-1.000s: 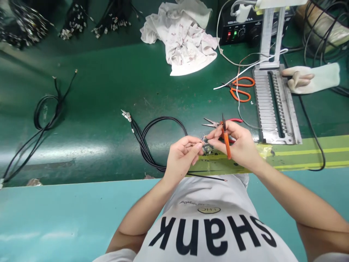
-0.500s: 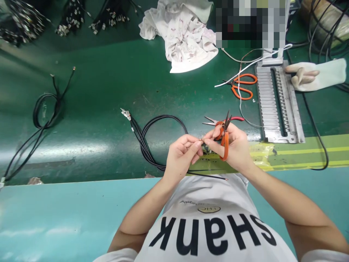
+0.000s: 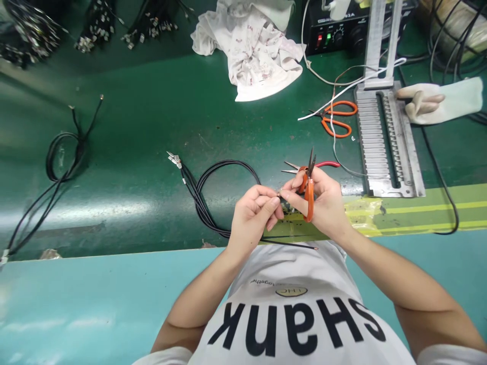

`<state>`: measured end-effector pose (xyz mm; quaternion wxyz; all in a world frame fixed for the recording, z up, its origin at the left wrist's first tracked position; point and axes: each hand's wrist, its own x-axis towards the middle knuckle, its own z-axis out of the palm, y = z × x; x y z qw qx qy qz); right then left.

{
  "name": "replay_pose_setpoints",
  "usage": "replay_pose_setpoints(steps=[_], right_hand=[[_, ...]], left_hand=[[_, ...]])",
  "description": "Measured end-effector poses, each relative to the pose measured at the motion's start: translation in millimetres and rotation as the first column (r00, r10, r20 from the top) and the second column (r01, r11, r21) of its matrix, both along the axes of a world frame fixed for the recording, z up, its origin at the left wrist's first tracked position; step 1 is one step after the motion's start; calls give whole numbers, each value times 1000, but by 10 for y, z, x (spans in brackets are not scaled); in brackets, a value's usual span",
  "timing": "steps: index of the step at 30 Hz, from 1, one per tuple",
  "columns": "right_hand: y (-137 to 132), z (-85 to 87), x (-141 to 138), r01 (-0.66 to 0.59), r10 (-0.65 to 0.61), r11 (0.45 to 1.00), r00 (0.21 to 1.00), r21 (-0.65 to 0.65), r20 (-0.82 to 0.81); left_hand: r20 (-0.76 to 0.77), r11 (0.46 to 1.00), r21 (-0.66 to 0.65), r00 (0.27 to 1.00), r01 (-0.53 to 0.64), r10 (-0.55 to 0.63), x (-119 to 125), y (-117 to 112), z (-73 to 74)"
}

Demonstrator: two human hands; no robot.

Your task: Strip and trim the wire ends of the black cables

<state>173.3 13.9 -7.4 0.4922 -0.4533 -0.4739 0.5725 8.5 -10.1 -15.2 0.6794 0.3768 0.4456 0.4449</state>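
My left hand (image 3: 253, 213) pinches the end of a black cable between thumb and forefinger. The rest of the black cable bundle (image 3: 203, 203) loops on the table to the left, with metal connectors (image 3: 174, 159) at its far end. My right hand (image 3: 319, 200) holds orange-handled scissors (image 3: 310, 195) in the palm, blades pointing away from me. Its thumb and forefinger meet at the same cable end, touching the left fingertips. What lies exactly between the fingertips is too small to make out. Behind the right hand lie red-handled pliers (image 3: 327, 163).
Another pair of orange scissors (image 3: 342, 134) lies beside a slotted metal fixture (image 3: 371, 137). A glove (image 3: 443, 101), a black control box (image 3: 342, 35) and a white cloth (image 3: 258, 56) sit farther back. A coiled cable (image 3: 49, 157) is at left, with connector bundles (image 3: 140, 30) behind.
The scissors in my right hand have tilted slightly and shifted a little left. My fingertips stay together at the cable end. The view has moved slightly.
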Motion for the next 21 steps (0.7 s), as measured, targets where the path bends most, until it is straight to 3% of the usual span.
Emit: replay_pose_setpoints(steps=[7,14,21], right_hand=[[-16,-18,22,-44,42,999,994,-22,-101],[-39,-13,83,-56,57,998,997,27,-49],[-106,2,215,-18,18,1000,999,-5,31]], left_hand=[[-20,1000,28,1000,-9,10,6,-16,-1],[-75,999,34,997,7,-4,-1,-23,28],[-204,996,59,976,-61,72,75,-30,59]])
